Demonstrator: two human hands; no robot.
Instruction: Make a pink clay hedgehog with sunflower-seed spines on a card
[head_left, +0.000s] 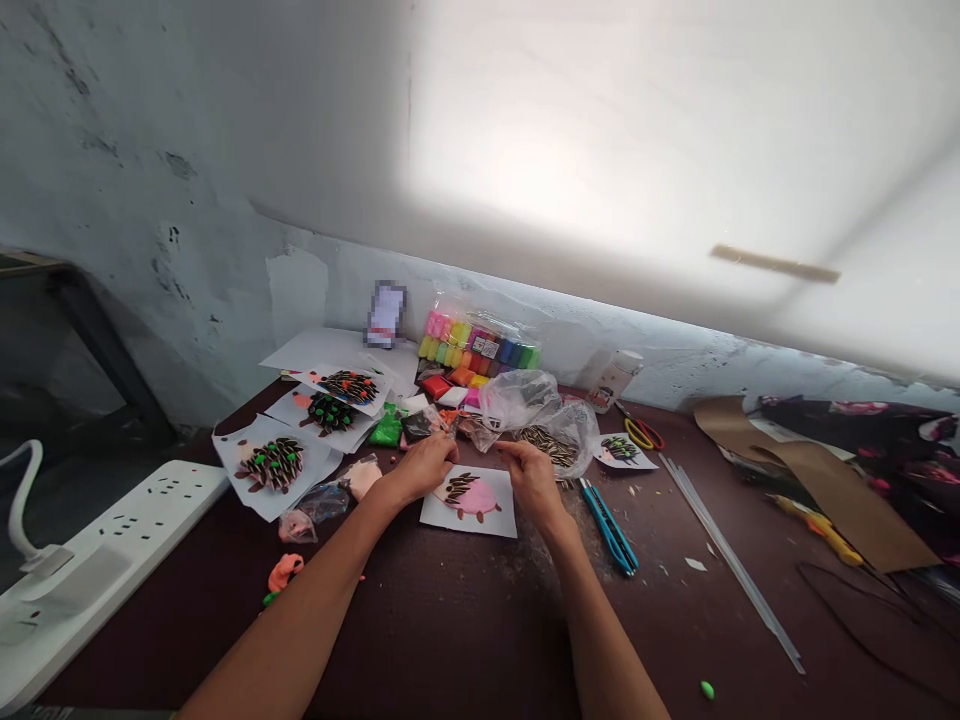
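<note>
Scuffed white wall (pixel 225 170) is peeling along its lower edge, bright light (pixel 570 130) is falling across it, dark brown table (pixel 465 650) is running beneath.

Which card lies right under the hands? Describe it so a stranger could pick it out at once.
On the dark table, find the pack of coloured clay by the wall. Just below it, under the left hand and right hand, lies a white card. Its pink clay body has only a few dark seeds, unlike the thickly seeded cards to its left.
</note>
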